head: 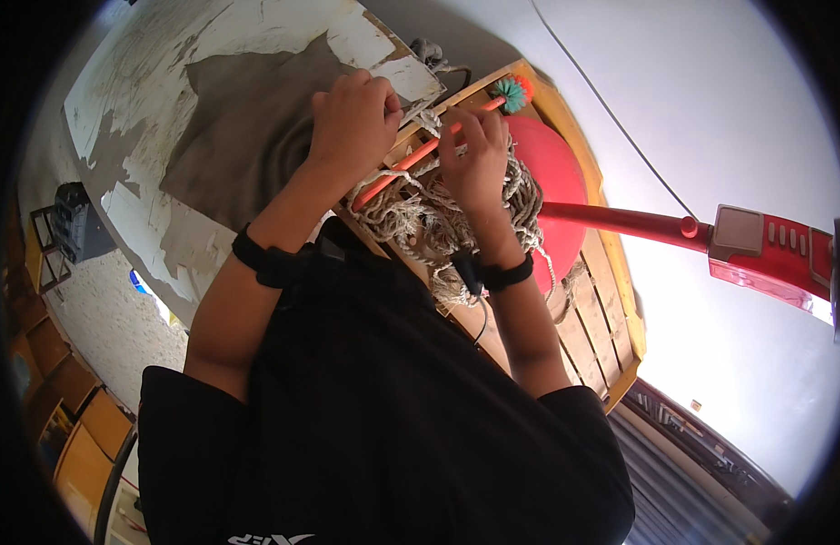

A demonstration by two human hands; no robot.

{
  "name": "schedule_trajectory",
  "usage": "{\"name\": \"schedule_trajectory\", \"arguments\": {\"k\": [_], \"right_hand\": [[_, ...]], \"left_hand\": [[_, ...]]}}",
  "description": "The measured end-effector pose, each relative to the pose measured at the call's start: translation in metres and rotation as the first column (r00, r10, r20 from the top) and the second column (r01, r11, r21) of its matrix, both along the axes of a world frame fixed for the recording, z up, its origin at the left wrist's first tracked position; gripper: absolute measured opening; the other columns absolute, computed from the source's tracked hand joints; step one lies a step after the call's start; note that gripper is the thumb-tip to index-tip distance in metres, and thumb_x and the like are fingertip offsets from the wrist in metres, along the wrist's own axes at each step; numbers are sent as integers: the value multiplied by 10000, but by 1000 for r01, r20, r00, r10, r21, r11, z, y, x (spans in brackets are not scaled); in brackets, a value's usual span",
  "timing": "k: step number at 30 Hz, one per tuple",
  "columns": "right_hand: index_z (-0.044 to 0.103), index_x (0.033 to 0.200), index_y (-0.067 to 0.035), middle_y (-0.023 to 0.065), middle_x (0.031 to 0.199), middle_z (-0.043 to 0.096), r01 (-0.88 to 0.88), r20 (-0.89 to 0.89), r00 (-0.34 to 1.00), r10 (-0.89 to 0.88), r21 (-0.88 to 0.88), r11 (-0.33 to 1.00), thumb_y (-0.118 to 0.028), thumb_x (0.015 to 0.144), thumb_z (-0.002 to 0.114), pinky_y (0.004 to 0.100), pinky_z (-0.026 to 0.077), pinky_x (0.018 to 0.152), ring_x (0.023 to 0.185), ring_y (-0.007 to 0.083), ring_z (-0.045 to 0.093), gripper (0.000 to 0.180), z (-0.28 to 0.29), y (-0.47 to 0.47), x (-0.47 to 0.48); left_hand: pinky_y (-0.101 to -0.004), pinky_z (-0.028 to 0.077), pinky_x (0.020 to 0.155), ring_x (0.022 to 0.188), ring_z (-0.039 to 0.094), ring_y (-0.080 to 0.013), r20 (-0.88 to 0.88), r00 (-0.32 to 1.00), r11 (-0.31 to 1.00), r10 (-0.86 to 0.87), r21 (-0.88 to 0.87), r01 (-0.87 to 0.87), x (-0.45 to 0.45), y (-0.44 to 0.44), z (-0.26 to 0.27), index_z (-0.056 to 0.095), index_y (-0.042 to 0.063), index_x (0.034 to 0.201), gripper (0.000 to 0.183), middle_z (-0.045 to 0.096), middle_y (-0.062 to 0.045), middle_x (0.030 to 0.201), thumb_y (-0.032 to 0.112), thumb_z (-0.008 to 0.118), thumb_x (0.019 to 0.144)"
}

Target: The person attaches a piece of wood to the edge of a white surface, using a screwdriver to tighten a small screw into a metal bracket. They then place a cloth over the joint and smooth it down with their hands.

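My left hand (pixel 358 122) has its fingers curled at a pale strand of rope (pixel 425 120) by the corner of the worn white tabletop; its fingertips are partly hidden, and a grip on the rope looks likely but is not plain. To its right, my right hand (pixel 478 150) hangs over a tangled pile of twisted rope (pixel 420 211) with its fingers bent. Whether it holds a strand cannot be told. An orange stick (pixel 406 160) with a green and orange bristle head (pixel 512 94) runs under the rope between my hands. The pile lies on a slatted wooden rack (pixel 597 306).
A dark grey cloth (pixel 242 129) is spread over the peeling white tabletop (pixel 140 225) at left. Beyond the rope lies a round red disc (pixel 556 177), with a red tube (pixel 617 221) reaching right to a red appliance housing (pixel 767 252). A cable hangs along the wall.
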State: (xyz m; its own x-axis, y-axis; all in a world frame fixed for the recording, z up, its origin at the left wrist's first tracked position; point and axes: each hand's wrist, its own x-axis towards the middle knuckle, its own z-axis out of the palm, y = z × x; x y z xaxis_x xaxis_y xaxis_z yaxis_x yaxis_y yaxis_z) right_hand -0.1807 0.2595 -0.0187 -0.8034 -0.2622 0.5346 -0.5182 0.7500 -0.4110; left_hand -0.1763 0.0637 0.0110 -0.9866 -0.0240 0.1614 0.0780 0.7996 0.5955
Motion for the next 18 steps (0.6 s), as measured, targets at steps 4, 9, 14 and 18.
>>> {"name": "schedule_trajectory", "arguments": {"k": [4, 9, 14, 18], "right_hand": [[729, 1071, -133, 89, 1065, 583, -48, -42, 998, 53, 108, 993, -72, 788, 735, 413, 507, 796, 943, 301, 562, 290, 1, -3, -29], [763, 955, -150, 64, 1071, 593, -102, -101, 987, 127, 217, 971, -86, 758, 772, 396, 513, 806, 960, 289, 576, 208, 3, -3, -42], [752, 891, -137, 30, 1111, 603, -159, -130, 968, 214, 338, 928, -95, 743, 782, 390, 531, 808, 995, 259, 596, 157, 14, -5, -48], [717, 945, -131, 53, 1203, 584, -195, -97, 957, 272, 480, 856, -88, 761, 684, 402, 505, 900, 1088, 278, 569, 192, 22, -7, -49]], "left_hand": [[-455, 386, 849, 963, 588, -265, -49, 995, 993, -82, 79, 85, 6, -8, -14, 658, 106, 850, 105, 606, -33, 914, 178, 736, 841], [-439, 356, 865, 950, 590, -252, 6, 991, 979, -136, 152, 134, 6, -14, -16, 669, 105, 860, 96, 605, -34, 905, 185, 722, 861], [-426, 353, 885, 968, 592, -233, -31, 982, 970, -188, 151, 191, 10, -29, -20, 675, 118, 920, 148, 597, -30, 929, 227, 741, 845], [-424, 353, 913, 990, 588, -214, -47, 980, 971, -192, 133, 197, 8, -49, -22, 677, 133, 939, 189, 591, -17, 949, 274, 751, 838]]}}
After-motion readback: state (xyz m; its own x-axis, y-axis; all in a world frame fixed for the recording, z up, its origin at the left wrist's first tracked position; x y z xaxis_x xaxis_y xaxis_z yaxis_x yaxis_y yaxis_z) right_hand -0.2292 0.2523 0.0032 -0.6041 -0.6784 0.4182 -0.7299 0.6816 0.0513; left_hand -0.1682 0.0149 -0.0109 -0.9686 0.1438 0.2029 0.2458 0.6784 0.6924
